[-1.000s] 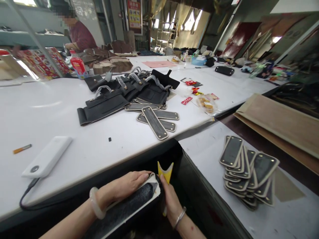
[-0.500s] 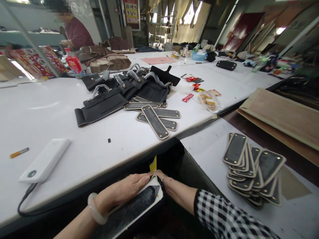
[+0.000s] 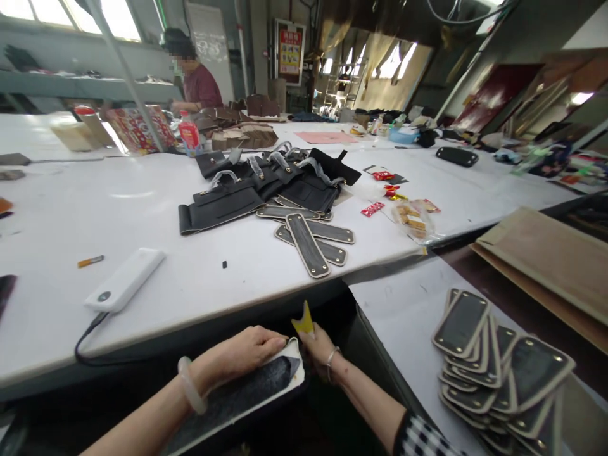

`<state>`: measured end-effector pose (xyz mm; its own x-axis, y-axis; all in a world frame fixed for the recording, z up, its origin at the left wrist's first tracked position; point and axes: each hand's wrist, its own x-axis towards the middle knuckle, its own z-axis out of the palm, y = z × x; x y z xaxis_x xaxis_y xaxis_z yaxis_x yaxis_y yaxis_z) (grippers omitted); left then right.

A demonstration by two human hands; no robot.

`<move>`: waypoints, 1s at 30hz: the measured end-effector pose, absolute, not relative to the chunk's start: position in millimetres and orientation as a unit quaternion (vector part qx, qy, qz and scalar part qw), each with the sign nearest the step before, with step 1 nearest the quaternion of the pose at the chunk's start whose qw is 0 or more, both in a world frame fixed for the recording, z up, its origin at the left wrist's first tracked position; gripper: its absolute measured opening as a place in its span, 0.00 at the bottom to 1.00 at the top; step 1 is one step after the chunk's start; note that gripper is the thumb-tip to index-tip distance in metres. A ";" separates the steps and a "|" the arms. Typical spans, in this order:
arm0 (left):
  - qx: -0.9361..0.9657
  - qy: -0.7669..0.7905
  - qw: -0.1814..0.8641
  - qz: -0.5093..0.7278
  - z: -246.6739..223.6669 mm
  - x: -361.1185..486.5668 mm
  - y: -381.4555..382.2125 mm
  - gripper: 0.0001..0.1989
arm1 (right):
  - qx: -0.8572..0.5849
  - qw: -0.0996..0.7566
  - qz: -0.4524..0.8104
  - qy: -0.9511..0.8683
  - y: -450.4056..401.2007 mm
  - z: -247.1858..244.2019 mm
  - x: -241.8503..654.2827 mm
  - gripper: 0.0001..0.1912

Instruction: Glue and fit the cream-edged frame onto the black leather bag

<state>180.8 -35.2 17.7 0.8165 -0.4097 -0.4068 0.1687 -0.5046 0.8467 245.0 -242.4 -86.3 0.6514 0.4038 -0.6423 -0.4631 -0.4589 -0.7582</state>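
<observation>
Below the table's near edge, my left hand (image 3: 244,351) is closed over the upper edge of a black bag-like piece (image 3: 251,387) with a white inner border. Its fingertips are hidden behind that edge. My right hand (image 3: 319,347), just right of the piece's end, grips a flat yellow tool (image 3: 304,318) whose tip has a V-shaped notch. A small gap separates the right hand from the black piece. The lower part of the piece fades into shadow.
Dark panels with pale edges and studs lie in a stack (image 3: 503,367) at right and in a smaller group (image 3: 308,244) ahead. Behind these are black bags (image 3: 266,183). A white power bank (image 3: 126,282) with a cable sits left. A person (image 3: 202,82) stands across the table.
My right hand has moved away from the end of the black piece, bringing the yellow tool into fuller view. My left hand stays on the edge. The camera view has tilted up and turned left.
</observation>
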 end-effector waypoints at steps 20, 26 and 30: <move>0.801 0.026 0.528 -0.280 16.0 178.3 -32.5 0.39 | -0.881 0.059 0.151 -0.445 -236.6 24.5 288.9 0.24; 0.817 -0.019 0.519 -0.251 20.7 181.3 -32.4 0.25 | -0.849 -0.008 0.100 -0.519 -228.1 23.1 294.6 0.24; 0.818 -0.038 0.517 -0.248 21.9 181.6 -33.0 0.20 | -0.841 -0.033 0.090 -0.533 -226.9 27.2 293.2 0.24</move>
